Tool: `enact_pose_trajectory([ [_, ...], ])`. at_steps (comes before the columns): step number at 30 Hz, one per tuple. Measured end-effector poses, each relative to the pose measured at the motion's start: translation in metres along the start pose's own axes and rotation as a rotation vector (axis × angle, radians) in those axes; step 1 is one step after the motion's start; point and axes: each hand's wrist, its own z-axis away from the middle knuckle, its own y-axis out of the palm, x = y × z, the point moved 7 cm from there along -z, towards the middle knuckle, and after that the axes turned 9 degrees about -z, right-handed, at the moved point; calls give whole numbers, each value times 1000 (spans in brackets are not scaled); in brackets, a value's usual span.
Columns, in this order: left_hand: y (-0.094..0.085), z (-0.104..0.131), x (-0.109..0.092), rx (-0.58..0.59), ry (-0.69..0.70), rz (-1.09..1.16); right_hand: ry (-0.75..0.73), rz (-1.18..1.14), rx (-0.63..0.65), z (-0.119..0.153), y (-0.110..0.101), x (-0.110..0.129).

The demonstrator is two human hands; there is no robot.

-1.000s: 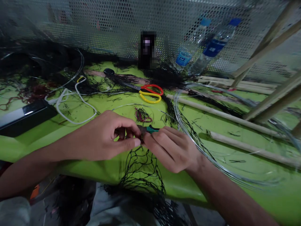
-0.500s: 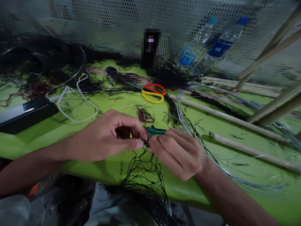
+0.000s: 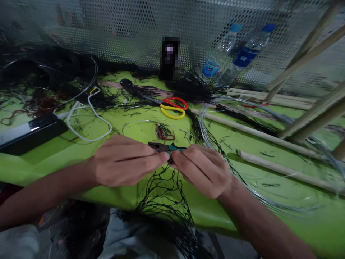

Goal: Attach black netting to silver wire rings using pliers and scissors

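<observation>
Near the middle of the green surface, my left hand (image 3: 126,162) and my right hand (image 3: 202,169) meet fingertip to fingertip. Both are closed at the top of a black net (image 3: 161,190), which hangs from between them over the table edge onto my lap. The small part pinched at the fingertips is mostly hidden. Just behind the fingers are green-handled pliers (image 3: 176,147), their dark jaws pointing left above my left fingers; the handle ends run behind my right hand. A dark red thread bundle (image 3: 164,133) lies beyond the pliers.
Scissors (image 3: 174,108) with red and yellow handles lie farther back. A black box (image 3: 35,131) and white cord (image 3: 88,138) are at left. Wooden sticks (image 3: 253,129) and coiled clear line (image 3: 258,198) lie at right. Two bottles (image 3: 244,55) stand by the perforated panel (image 3: 129,32).
My left fingers have straightened and closed together at the pinch, and the pliers' jaws now show above them. The view has shifted slightly.
</observation>
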Motion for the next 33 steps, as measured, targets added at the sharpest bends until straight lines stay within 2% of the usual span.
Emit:
enact_pose_trajectory([
  [2,5,0,7,30,-89,89,21,-23,11,0,0,-3],
  [5,17,2,19,171,-281,213,76,-82,-2,0,-6,-12],
  [8,19,3,24,222,-352,245,314,-33,-134,7,-28,-34],
  [9,18,4,25,225,-373,263,424,-34,-88,11,-30,-43],
  [10,18,4,27,223,-393,290,529,-53,31,16,-26,-51],
  [11,17,5,28,220,-416,316,606,-90,219,23,-17,-55],
  [13,16,6,30,205,-446,358,684,-114,586,41,1,-54],
  [15,15,7,31,194,-458,363,737,-74,770,55,9,-52],
  [18,13,8,32,180,-457,329,783,-22,815,65,13,-52],
  [21,11,7,33,159,-454,324,728,-38,831,68,20,-52],
  [24,9,4,35,125,-430,344,667,-24,914,66,32,-51],
  [27,7,3,37,88,-425,340,672,29,986,60,40,-51],
  [30,3,4,38,21,-413,298,771,-109,996,59,32,-53],
  [33,1,6,35,-20,-372,251,1027,-409,1035,76,8,-55],
])
